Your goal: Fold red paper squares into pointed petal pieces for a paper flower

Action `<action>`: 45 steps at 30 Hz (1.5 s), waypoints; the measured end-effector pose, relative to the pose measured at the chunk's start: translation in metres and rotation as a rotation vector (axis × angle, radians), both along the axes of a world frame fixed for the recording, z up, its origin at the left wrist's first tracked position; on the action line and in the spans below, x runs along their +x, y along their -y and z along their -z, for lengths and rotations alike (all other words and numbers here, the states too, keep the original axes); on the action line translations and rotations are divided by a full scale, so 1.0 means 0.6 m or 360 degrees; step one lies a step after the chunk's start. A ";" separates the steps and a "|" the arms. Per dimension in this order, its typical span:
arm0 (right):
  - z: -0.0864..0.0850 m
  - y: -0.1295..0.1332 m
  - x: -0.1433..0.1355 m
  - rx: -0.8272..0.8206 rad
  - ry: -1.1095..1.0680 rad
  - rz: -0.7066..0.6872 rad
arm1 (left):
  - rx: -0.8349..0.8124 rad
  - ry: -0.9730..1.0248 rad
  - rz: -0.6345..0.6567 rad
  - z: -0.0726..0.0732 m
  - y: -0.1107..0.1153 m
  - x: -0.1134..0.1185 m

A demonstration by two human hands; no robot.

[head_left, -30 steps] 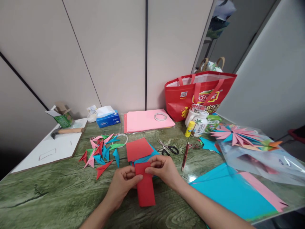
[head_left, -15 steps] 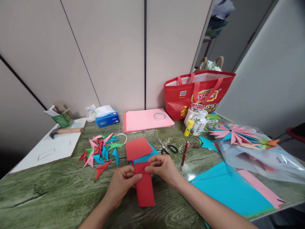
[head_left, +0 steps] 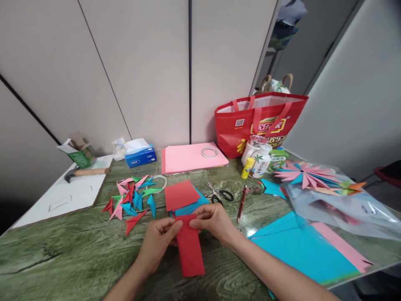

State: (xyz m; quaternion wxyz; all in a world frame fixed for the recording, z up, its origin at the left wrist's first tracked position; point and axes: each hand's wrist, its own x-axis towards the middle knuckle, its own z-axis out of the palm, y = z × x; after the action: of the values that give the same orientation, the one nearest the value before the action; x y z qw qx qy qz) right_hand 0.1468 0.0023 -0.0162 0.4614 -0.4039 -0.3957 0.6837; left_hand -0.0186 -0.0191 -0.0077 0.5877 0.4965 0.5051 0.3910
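A narrow strip of folded red paper (head_left: 190,251) is held up between both hands, its lower end pointing toward me. My left hand (head_left: 159,240) pinches its upper left edge, thumb on top. At the upper right edge, my right hand (head_left: 211,219) pinches it the same way. Just beyond the fingers lie red paper squares (head_left: 181,195) on top of blue paper sheets (head_left: 192,207). To the left is a loose pile of folded paper pieces (head_left: 138,198) in red, pink, blue and green.
Scissors (head_left: 216,193) and a dark red pencil (head_left: 242,204) lie right of the squares. Behind are pink sheets (head_left: 188,156), a tissue box (head_left: 140,156), a glue stick (head_left: 247,168) and a red bag (head_left: 232,129). Blue paper (head_left: 303,251) spreads right; a hammer (head_left: 87,172) lies left on a white board (head_left: 62,196).
The red strip has tilted slightly, its lower end shifting a little toward me. My left thumb has slid up and left toward the strip's top edge. The right hand stays nearly still.
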 end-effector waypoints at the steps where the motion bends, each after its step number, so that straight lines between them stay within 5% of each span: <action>1: 0.000 0.000 0.000 -0.0002 -0.0001 -0.0005 | 0.0001 0.0005 -0.0009 0.001 0.000 0.000; 10: 0.001 0.000 -0.002 0.0021 0.0024 0.0038 | -0.0004 0.0037 -0.0074 -0.001 0.001 0.001; 17: 0.002 -0.005 0.003 0.0153 0.0178 0.0228 | -0.0207 0.0112 0.0223 0.003 0.005 0.006; 39: 0.004 -0.010 0.004 0.0077 0.0120 0.0194 | -0.0297 0.0176 0.0071 0.004 0.001 0.011; 45: 0.010 -0.011 0.005 0.0223 0.0195 -0.0008 | -0.0199 0.0096 -0.0024 0.001 0.001 0.010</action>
State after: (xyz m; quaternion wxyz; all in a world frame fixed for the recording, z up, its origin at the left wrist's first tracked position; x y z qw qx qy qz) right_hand 0.1496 0.0087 -0.0222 0.4617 -0.4107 -0.4709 0.6296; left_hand -0.0124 -0.0198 -0.0085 0.6297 0.4430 0.5143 0.3778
